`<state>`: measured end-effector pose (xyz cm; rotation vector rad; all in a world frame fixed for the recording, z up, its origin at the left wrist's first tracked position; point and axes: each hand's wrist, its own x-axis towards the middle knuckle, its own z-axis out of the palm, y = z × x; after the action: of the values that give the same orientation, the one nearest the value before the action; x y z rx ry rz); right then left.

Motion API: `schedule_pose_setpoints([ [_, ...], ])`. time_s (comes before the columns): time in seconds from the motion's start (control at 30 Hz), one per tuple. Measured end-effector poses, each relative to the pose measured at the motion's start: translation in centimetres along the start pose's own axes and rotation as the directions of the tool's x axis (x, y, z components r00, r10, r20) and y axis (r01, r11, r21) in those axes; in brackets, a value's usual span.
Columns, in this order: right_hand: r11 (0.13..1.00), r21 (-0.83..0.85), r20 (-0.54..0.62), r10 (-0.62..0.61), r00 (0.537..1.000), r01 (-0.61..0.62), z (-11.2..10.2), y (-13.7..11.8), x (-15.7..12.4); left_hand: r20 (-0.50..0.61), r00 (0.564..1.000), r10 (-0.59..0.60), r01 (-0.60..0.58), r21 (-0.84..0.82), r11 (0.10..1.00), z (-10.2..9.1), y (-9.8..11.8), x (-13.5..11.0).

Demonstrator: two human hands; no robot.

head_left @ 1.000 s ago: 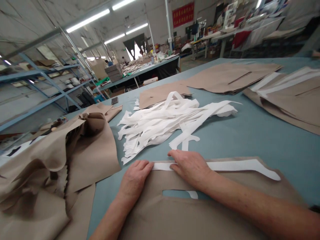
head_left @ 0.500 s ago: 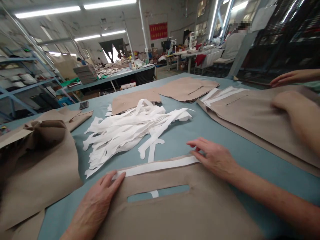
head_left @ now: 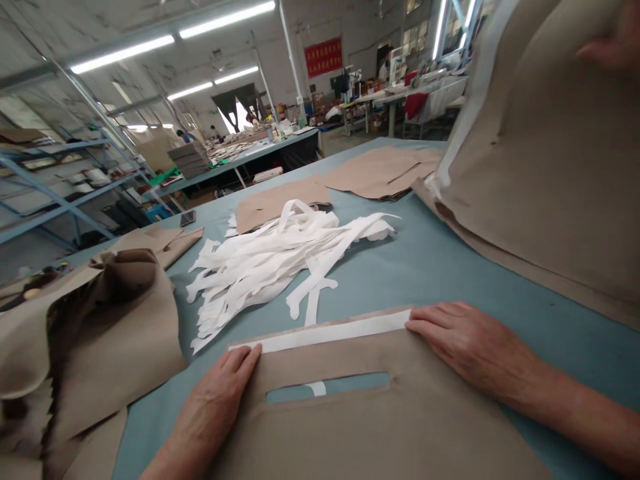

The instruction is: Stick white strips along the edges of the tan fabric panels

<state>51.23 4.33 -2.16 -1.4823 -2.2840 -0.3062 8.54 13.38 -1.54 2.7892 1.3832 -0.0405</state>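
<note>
A tan fabric panel [head_left: 350,427] with a long slot cut in it lies on the blue table [head_left: 430,267] right in front of me. A white strip [head_left: 325,332] runs along the panel's far edge. My left hand [head_left: 220,390] rests flat on the panel's left corner, fingertips at the strip's left end. My right hand [head_left: 465,343] lies flat on the right corner, fingers at the strip's right end. Both hands are open and hold nothing.
A heap of white strips [head_left: 280,260] lies beyond the panel. Crumpled tan fabric [head_left: 100,333] is piled at left. At right, another person's hand [head_left: 610,43] lifts a large tan piece [head_left: 545,153]. Flat tan stacks [head_left: 380,172] lie further back, with shelving at left.
My right hand slid right along the white strip to its right end and now lies flat there. At right, the other person has raised the large tan piece off the table.
</note>
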Motion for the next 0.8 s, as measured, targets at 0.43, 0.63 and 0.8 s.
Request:
schedule_pose_setpoints([
  [0.43, 0.995, -0.103, -0.061, -0.014, 0.998, 0.007, 0.0, -0.5, -1.1, 0.049, 0.998, -0.032, 0.024, 0.147, 0.989, -2.5, 1.2, 0.9],
  [0.63, 0.998, -0.067, -0.083, -0.006, 0.997, 0.0, 0.6, -0.2, -1.5, -0.121, 0.986, 0.118, -0.112, 0.058, 0.992, -2.0, 6.8, 3.5],
  [0.8, 0.997, -0.071, -0.111, -0.035, 0.993, 0.028, 1.0, 0.2, -1.7, -0.099, 0.989, 0.112, -0.119, -0.072, 0.99, -1.0, 10.0, 5.5],
])
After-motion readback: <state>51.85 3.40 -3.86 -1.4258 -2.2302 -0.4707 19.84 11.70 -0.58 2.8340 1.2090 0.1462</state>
